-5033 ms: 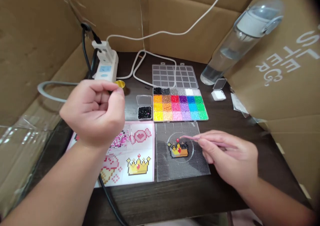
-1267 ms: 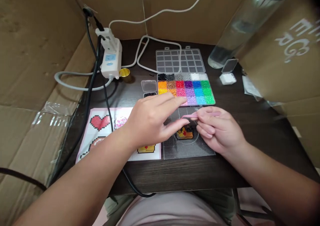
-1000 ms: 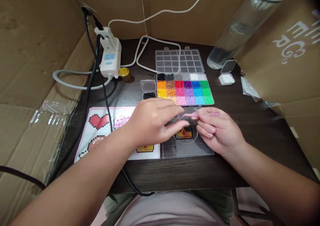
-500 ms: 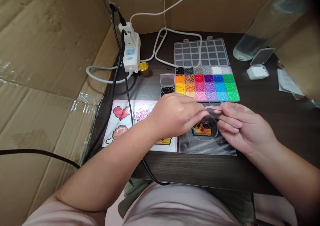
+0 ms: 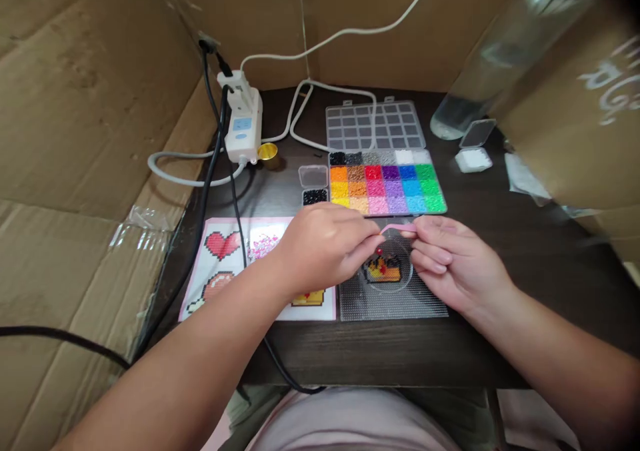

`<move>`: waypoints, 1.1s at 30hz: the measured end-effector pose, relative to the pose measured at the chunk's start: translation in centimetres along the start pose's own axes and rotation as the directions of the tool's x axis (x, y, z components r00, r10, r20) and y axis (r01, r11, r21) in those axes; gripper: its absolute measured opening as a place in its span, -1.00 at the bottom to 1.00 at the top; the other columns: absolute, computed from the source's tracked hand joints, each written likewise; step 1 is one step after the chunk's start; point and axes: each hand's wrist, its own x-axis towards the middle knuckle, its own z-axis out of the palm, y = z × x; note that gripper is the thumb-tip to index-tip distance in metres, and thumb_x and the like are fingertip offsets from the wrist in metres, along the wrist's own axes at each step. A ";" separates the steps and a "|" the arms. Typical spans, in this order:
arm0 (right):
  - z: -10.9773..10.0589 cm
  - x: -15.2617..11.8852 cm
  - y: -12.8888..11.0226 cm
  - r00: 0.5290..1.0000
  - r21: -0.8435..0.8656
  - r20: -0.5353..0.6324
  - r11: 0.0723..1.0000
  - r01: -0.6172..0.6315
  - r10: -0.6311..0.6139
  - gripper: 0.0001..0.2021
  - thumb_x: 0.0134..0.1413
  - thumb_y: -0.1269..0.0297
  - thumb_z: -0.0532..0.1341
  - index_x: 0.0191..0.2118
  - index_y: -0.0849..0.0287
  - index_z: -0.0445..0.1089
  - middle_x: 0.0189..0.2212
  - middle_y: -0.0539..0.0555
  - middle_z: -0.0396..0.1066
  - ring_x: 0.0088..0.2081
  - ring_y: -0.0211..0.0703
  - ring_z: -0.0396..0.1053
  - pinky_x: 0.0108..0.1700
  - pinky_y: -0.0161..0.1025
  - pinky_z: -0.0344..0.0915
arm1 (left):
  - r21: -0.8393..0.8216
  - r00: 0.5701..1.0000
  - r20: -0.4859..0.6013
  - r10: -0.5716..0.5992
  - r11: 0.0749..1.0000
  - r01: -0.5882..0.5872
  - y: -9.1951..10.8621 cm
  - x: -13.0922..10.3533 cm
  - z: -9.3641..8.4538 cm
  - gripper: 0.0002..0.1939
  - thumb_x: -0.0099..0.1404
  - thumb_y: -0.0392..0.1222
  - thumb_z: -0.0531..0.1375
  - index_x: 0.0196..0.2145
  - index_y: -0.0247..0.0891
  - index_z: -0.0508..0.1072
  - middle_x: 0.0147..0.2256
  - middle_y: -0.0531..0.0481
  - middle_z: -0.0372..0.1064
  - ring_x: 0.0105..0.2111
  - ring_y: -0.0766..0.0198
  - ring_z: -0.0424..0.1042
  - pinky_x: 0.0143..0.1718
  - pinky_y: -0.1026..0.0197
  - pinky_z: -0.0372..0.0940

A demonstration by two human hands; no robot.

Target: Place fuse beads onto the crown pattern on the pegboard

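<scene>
My right hand is closed around pink tweezers whose bent tip points left. At that tip, my left hand is pinched, thumb against fingers. A tiny orange speck shows between its fingertips, too small to name. Below both hands lies a clear pegboard, and on it a partly built bead picture in black, orange, yellow and red inside a clear ring. My left forearm and hand cover part of a printed pattern sheet with a heart and other pixel pictures.
Behind the pegboard stands an open bead case sorted by colour, beside a small box of black beads. Further back are a power strip, a gold cup, a box of white beads and a clear bottle. Black cables cross the left side.
The view has shifted, so the table appears further left and lower. Both hands stay together at the tweezers' tip, with little change in their grip.
</scene>
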 end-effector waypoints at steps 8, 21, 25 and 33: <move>0.0 0.3 0.0 1.000 0.069 0.018 0.998 -0.009 0.007 -0.86 -0.17 0.41 0.41 -0.57 0.25 0.44 -0.71 -0.12 0.20 -0.73 -0.57 -0.12 -0.75 -0.59 -0.02 | -0.020 0.998 -0.062 0.024 0.999 -0.025 -0.4 0.1 -0.5 -0.90 0.20 -0.32 0.17 -0.30 -0.31 0.46 -0.43 0.03 0.47 -0.46 0.33 0.43 -0.36 0.21 0.36; 0.2 0.1 0.2 1.000 0.034 0.016 0.999 0.004 -0.004 -0.89 -0.13 0.38 0.41 -0.50 0.25 0.48 -0.54 0.00 0.42 -0.71 -0.58 -0.06 -0.73 -0.58 0.03 | 0.026 0.998 -0.066 0.002 1.000 0.000 -0.1 0.1 0.1 -0.88 0.27 -0.24 0.16 -0.37 -0.28 0.49 -0.49 0.07 0.43 -0.50 0.36 0.38 -0.39 0.25 0.30; 0.4 0.0 0.1 0.999 0.002 0.020 1.000 0.028 -0.028 -0.89 -0.12 0.36 0.41 -0.45 0.25 0.49 -0.45 0.03 0.46 -0.69 -0.58 -0.02 -0.71 -0.57 0.05 | 0.065 0.995 -0.103 -0.006 0.998 0.013 -0.1 0.1 -0.1 -0.86 0.26 -0.24 0.15 -0.41 -0.28 0.48 -0.54 0.08 0.39 -0.53 0.37 0.33 -0.43 0.26 0.26; -0.3 0.3 -0.4 0.999 0.021 -0.026 0.999 0.025 -0.025 -0.91 -0.14 0.36 0.40 -0.45 0.21 0.51 -0.46 0.00 0.43 -0.67 -0.57 -0.07 -0.69 -0.58 0.08 | 0.101 0.983 -0.169 -0.065 0.991 0.083 -0.2 0.1 -0.3 -0.83 0.25 -0.28 0.12 -0.47 -0.26 0.45 -0.57 0.08 0.36 -0.55 0.40 0.30 -0.47 0.29 0.21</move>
